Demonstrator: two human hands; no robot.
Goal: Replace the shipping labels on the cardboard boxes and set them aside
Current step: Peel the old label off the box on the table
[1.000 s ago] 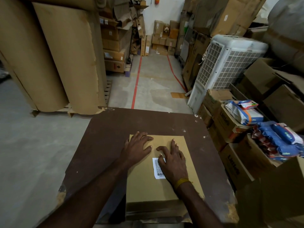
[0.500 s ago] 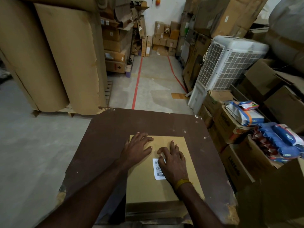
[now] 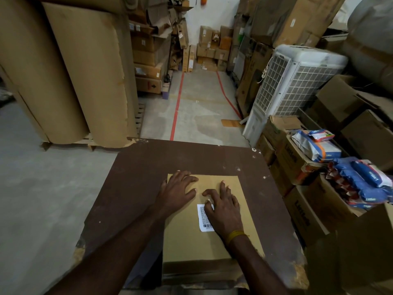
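Note:
A flat tan cardboard box [image 3: 187, 241] lies on a dark brown table [image 3: 136, 177] in front of me. A white shipping label [image 3: 202, 218] with a barcode is on its top face, partly under my right hand. My right hand [image 3: 223, 207] rests palm down on the label, fingers spread, a yellow band on the wrist. My left hand [image 3: 177, 191] lies flat on the box's far left corner, fingers apart. Neither hand grips anything.
Stacked cardboard boxes [image 3: 297, 173] with blue and white packets [image 3: 361, 182] crowd the right side. A white air cooler [image 3: 293, 86] stands behind them. Large brown paper rolls [image 3: 85, 71] stand at the left on a pallet. An aisle with red floor lines [image 3: 176, 107] runs ahead.
Both hands stay flat on the box. My right hand has shifted slightly over the label; the box has not moved.

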